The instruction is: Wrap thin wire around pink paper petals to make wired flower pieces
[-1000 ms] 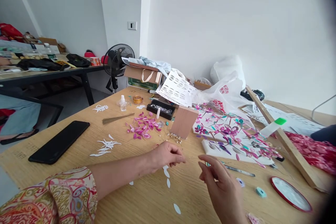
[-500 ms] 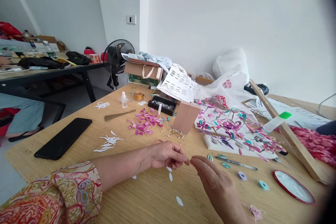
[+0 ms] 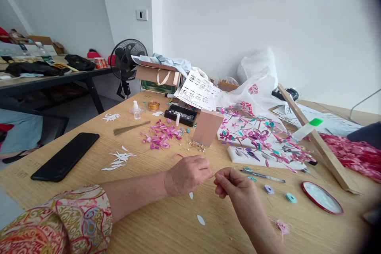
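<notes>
My left hand (image 3: 189, 175) is closed in a pinch above the table, its back turned up. Close to its right, my right hand (image 3: 233, 184) pinches too, thumb against the fingers. The fingertips nearly meet. Whatever they hold is too thin or small to make out. Below the hands lie white leaf-shaped paper pieces (image 3: 201, 220). A thin pink strand (image 3: 177, 155) curves on the table just behind my left hand. To the right of my right hand are a lilac thread spool (image 3: 268, 189) and a teal thread spool (image 3: 291, 197).
A black phone (image 3: 65, 156) lies on the left. Pink petals (image 3: 160, 134), a wooden block (image 3: 207, 127) and white foam (image 3: 262, 158) bearing wire flowers stand behind the hands. At right are a red-rimmed dish (image 3: 322, 197) and a wooden bar (image 3: 321, 143). Another person's leg (image 3: 20, 133) shows far left.
My left hand has rolled so its back faces up. My right hand has turned, now showing its thumb and curled fingers. The view has shifted slightly.
</notes>
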{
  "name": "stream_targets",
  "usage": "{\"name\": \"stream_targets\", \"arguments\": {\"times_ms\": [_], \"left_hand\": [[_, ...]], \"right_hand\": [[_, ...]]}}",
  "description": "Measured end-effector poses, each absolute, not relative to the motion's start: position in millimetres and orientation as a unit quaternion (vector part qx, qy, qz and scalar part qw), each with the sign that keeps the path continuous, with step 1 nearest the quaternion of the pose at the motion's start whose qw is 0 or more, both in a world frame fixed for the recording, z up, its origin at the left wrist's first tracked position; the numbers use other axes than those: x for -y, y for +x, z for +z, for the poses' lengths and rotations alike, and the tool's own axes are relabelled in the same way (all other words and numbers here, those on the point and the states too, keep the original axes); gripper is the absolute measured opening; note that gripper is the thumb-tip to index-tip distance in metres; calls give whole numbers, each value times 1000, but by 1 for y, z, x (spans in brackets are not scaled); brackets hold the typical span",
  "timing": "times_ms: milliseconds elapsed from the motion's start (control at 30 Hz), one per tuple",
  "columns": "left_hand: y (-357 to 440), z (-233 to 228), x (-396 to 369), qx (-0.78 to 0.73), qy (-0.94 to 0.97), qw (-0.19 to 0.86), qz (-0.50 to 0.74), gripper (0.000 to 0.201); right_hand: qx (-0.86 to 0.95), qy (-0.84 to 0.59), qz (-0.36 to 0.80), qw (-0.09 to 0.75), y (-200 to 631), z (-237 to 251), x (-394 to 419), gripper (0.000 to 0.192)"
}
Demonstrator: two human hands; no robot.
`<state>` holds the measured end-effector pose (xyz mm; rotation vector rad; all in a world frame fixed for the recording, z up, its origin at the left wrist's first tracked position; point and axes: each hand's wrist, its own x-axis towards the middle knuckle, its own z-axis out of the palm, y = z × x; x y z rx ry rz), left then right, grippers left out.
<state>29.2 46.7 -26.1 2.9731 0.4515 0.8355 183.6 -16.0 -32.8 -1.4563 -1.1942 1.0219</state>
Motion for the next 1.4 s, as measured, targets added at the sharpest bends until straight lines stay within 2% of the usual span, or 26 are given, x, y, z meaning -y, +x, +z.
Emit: {"name": "stream_targets", "arguments": {"times_ms": [100, 267, 400, 567, 633, 700, 767, 867, 933, 1000, 1133, 1233, 1333, 1400], "left_hand": [[29, -29, -48, -161, 945, 42, 281, 27], [35, -28, -48, -245, 854, 335, 313, 15], [41, -29, -46, -307, 733, 536, 284, 13], [42, -29, -48, -356, 642, 619, 278, 14], [40, -28, -51, -367, 590, 663, 277, 17], [37, -28, -54, -354, 528, 728, 256, 21], [34, -28, -58, -322, 481, 786, 220, 24], [31, -28, -62, -280, 441, 837, 164, 23], [30, -29, -63, -272, 429, 851, 136, 23], [30, -31, -64, -277, 425, 854, 115, 23], [30, -33, -63, -283, 439, 847, 96, 22], [32, -30, -60, -285, 480, 823, 110, 17], [33, -25, -55, -310, 616, 703, 175, 12], [33, -23, -52, -294, 770, 522, 220, 12]], "right_hand": [[483, -601, 409, 488, 184, -33, 16, 24], [562, -626, 302, 449, 187, -35, 20, 20], [605, -635, 249, 412, 186, -37, 22, 20], [569, -644, 274, 432, 191, -35, 20, 21], [572, -658, 196, 449, 194, -31, 22, 20], [624, -639, 69, 445, 196, -27, 25, 17], [718, -570, -34, 398, 197, -25, 27, 18], [831, -468, -108, 280, 198, -30, 27, 32], [849, -450, -142, 237, 201, -35, 25, 36], [850, -444, -168, 229, 203, -38, 24, 35], [845, -438, -179, 251, 204, -35, 26, 32], [830, -466, -117, 283, 197, -29, 28, 28], [772, -548, -9, 323, 188, -26, 26, 20], [704, -614, 88, 346, 185, -28, 23, 16]]}}
